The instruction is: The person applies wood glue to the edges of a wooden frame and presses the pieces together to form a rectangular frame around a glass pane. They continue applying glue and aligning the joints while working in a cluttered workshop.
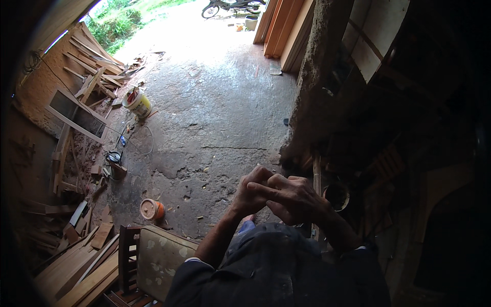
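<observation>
Both hands meet in front of my dark shirt [276, 266], raised above the floor. My left hand [250, 190] is closed, its fingers curled toward the right hand. Against it presses my right hand [295, 197], with bent fingers and one finger reaching across to the left hand's knuckles. Whatever may be pinched between them is hidden by the fingers. Below the left forearm stands a chair with a worn, pale patterned cushion [164, 258].
Rough concrete floor [204, 133] stretches ahead to a bright doorway with a motorcycle [230, 7] outside. An orange tub [152, 209], a bucket [137, 103], a cable and scrap timber [92, 276] lie along the left. Wooden boards [279, 30] lean by a pillar [314, 66].
</observation>
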`<state>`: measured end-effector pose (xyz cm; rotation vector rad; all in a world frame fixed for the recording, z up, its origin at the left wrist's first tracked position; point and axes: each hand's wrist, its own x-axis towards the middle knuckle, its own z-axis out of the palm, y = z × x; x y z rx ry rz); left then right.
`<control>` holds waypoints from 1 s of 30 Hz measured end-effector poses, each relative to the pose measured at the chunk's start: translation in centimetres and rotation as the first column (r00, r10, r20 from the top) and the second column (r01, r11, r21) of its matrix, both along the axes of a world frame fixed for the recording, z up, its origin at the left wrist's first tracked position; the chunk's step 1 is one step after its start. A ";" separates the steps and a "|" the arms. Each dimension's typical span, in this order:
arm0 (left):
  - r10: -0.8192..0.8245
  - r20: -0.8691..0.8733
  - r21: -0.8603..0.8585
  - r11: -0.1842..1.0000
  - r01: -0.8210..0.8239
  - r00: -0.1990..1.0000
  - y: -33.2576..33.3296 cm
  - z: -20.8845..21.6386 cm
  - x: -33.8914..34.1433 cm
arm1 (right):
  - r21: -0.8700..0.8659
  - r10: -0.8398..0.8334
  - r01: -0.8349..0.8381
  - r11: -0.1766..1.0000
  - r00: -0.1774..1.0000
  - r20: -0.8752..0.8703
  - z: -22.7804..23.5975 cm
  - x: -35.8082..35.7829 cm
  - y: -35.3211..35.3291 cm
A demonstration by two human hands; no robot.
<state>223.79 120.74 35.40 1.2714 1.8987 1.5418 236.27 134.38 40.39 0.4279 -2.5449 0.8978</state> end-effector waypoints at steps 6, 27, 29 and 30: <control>-0.065 0.571 0.112 0.994 0.001 0.818 -0.6 -1.4 -1.0 | 0.182 -0.163 0.208 0.961 0.958 -0.237 -1.1 -0.2 -1.4; -0.113 0.803 0.328 0.903 -0.277 0.585 0.5 -0.6 1.5 | -0.236 -0.146 0.117 0.965 0.983 -0.109 0.2 0.3 -1.0; -0.083 0.825 0.285 0.915 -0.286 0.559 0.2 -0.3 1.2 | -0.322 -0.084 0.027 0.946 0.983 -0.164 -0.6 0.1 -1.3; -0.106 0.810 0.328 0.897 -0.296 0.577 0.0 -0.2 1.4 | -0.508 -0.077 -0.019 0.861 0.983 -0.168 -0.9 0.1 -1.5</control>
